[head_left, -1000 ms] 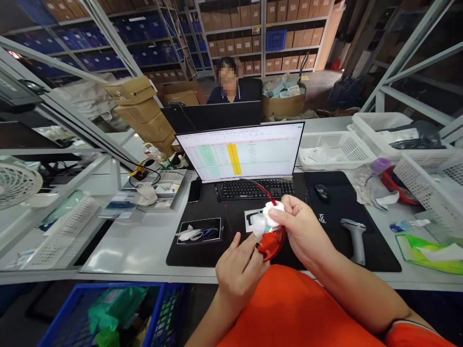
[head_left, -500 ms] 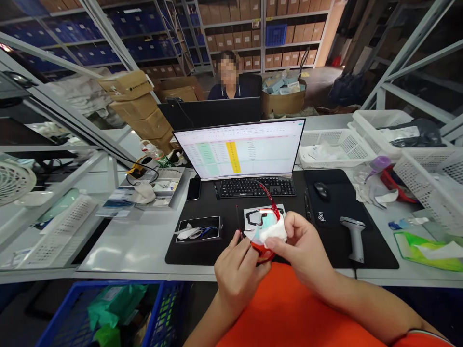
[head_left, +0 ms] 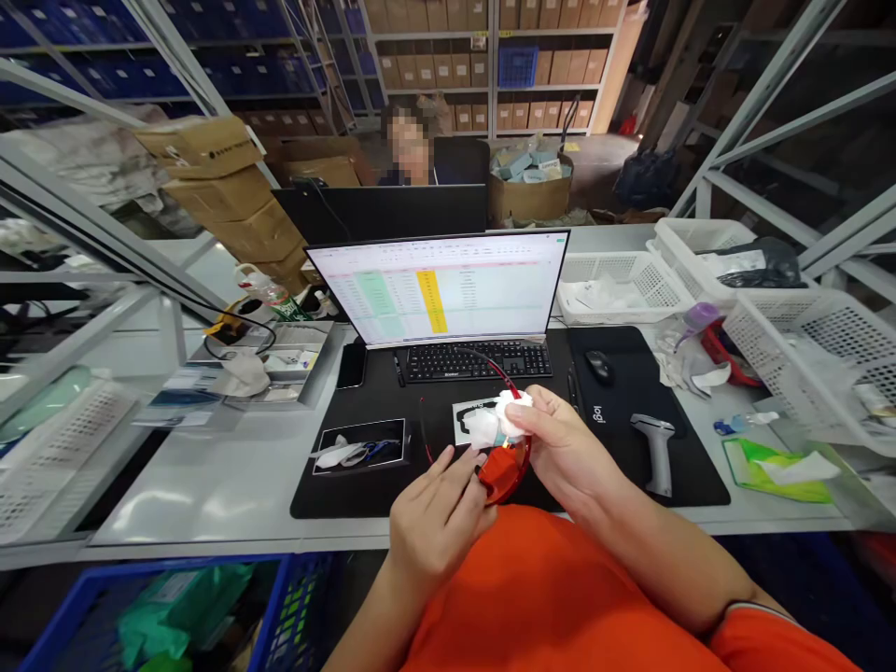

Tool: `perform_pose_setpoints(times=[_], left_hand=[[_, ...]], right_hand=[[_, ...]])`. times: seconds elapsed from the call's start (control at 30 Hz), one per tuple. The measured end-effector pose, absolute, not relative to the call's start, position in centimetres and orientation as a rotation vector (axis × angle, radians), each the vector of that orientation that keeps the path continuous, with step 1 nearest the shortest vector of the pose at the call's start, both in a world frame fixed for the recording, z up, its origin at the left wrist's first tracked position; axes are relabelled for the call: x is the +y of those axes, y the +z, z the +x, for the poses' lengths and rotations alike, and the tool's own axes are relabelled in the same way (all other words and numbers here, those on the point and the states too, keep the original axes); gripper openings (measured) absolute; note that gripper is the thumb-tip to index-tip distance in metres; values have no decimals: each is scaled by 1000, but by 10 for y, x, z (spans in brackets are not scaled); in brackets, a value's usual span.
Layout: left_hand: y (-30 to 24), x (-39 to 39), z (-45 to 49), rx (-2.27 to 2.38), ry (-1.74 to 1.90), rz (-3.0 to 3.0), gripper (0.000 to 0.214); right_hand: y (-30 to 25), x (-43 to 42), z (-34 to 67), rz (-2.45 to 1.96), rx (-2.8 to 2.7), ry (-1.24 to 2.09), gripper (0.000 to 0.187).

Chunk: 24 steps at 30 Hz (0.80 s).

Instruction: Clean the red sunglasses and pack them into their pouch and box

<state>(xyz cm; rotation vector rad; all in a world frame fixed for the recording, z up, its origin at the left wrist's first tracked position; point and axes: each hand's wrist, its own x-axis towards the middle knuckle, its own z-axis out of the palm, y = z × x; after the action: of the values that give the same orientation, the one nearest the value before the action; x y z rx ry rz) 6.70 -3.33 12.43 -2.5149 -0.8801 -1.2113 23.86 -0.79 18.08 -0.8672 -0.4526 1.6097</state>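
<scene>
My left hand pinches the lower edge of a pair of red glasses, held just above the black desk mat. My right hand presses a crumpled white wipe against the top of the glasses, fingers closed on it. A thin red arm of the glasses sticks up toward the keyboard. Under my hands a white card with a black glasses outline lies on the mat.
A monitor with a spreadsheet stands behind the keyboard. A mouse and a grey barcode scanner lie at the right. White baskets fill the right side. A black tray lies at left, a blue crate below. Another person sits opposite.
The wipe in my right hand has shifted along the red glasses, down and back up, while my left hand kept its hold. The view has swung slightly to the right.
</scene>
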Motion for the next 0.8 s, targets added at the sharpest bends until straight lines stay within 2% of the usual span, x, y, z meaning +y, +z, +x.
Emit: perform_pose_setpoints(times=[0.27, 0.43, 0.63, 0.8], left_hand=[[122, -41, 75, -1041, -1268, -2552, 10], [119, -39, 71, -1097, -1264, -2592, 9], [125, -35, 67, -879, -1168, -2602, 15], [118, -44, 69, -828, -1200, -2630, 6]], right_hand=[[156, -41, 231, -1061, -701, 1311, 55], [151, -49, 232, -1056, -704, 1423, 57], [170, -17, 241, -909, -416, 1636, 67], [177, 5, 252, -916, -329, 1669, 54]])
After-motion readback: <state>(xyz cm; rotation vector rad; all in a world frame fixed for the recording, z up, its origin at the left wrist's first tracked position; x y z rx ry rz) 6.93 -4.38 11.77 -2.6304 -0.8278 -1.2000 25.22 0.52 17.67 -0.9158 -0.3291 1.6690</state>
